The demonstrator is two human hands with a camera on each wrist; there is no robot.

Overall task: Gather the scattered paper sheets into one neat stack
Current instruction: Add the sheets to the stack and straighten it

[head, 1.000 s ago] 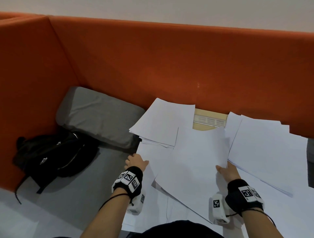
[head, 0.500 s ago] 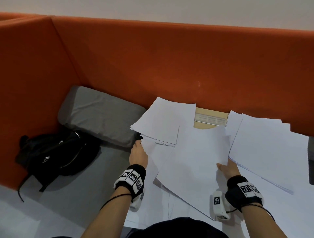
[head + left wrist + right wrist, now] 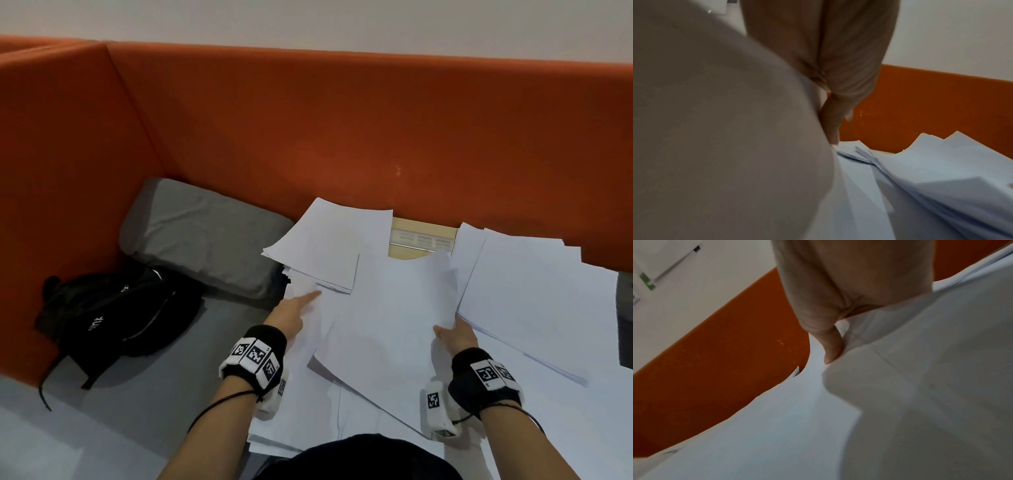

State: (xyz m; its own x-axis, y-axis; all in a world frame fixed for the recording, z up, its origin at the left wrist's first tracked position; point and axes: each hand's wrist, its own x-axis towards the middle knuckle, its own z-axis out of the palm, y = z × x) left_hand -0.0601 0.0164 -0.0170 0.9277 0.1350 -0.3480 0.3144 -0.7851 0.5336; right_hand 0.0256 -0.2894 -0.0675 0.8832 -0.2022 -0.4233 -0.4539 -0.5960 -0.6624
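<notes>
Two hands (image 3: 287, 317) (image 3: 457, 334) on paper sheets (image 3: 394, 308)

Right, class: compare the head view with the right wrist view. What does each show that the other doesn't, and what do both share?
Head only: the black bag, grey cushion, left hand and all the spread-out sheets. Right wrist only: close up, the right hand pinches a sheet's edge, thumb on top. Both: the orange backrest, white paper, right hand.
</notes>
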